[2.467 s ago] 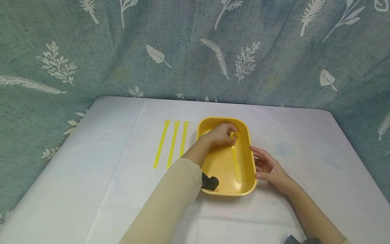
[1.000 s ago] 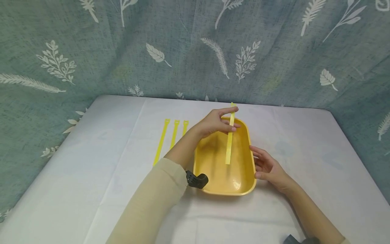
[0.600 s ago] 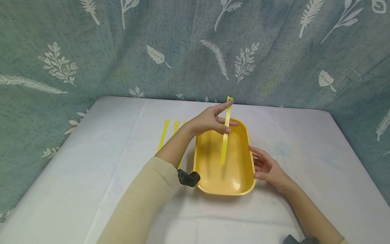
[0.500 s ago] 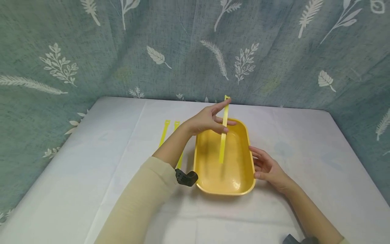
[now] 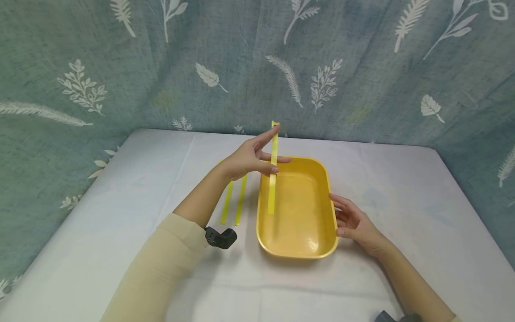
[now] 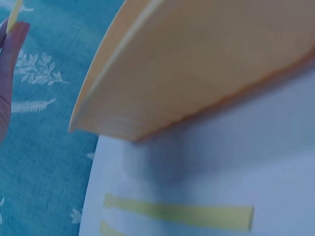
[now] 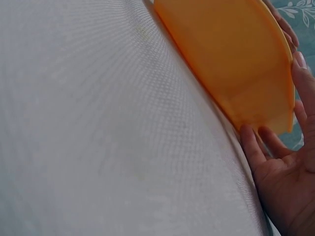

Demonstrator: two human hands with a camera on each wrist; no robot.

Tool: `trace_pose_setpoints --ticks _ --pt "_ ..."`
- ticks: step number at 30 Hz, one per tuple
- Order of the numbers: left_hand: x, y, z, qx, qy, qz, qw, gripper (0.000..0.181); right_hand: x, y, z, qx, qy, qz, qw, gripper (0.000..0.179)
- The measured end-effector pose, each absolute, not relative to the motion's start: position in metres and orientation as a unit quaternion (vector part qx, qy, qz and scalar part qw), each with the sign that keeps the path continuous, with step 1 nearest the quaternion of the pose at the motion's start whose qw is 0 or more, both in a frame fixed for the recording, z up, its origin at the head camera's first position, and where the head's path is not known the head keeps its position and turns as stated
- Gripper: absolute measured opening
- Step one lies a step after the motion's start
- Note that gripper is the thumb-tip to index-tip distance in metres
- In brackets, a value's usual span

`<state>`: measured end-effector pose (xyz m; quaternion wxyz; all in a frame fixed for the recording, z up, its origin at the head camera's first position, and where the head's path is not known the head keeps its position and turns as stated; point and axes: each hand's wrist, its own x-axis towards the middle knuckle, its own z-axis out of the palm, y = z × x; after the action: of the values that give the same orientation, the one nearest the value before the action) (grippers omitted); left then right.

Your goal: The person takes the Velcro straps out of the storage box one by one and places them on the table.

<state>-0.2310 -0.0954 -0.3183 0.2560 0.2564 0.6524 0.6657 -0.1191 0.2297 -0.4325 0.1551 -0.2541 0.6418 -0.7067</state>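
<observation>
My left hand (image 5: pixel 247 158) pinches a yellow cable strap (image 5: pixel 272 192) with a slotted end between thumb and fingers. The strap hangs nearly upright over the left rim of a yellow tub (image 5: pixel 299 214). In the left wrist view, the thumb and part of the held strap (image 6: pixel 15 14) show at the upper left corner. My right hand (image 5: pixel 356 223) rests its fingers and thumb against the tub's right outer wall, also seen in the right wrist view. To the left of the tub, more flat yellow straps (image 5: pixel 241 203) lie side by side on the table, partly hidden by my left hand and forearm.
The tub stands on a white-covered table (image 5: pixel 402 201), with nothing seen inside it. A blue-green curtain (image 5: pixel 241 67) with white leaf prints hangs behind the table's far edge. A black wrist-worn device (image 5: pixel 221 238) sits at my left wrist.
My left hand has lifted the yellow cable strap from inside the tub and carried it left to the tub's left rim. My right hand has stayed at the tub's right side.
</observation>
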Motion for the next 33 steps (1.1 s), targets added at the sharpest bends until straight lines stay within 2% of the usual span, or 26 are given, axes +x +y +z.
trace_pose_setpoints --ticks 15,33 --pt "-0.213 -0.145 -0.317 0.246 0.700 0.634 0.217 0.100 -0.119 0.230 -0.431 -0.266 0.626 -0.716 0.157 0.071" --pt "-0.206 -0.220 -0.326 0.228 0.733 0.617 0.173 0.099 -0.119 0.229 -0.430 -0.259 0.626 -0.718 0.162 0.072"
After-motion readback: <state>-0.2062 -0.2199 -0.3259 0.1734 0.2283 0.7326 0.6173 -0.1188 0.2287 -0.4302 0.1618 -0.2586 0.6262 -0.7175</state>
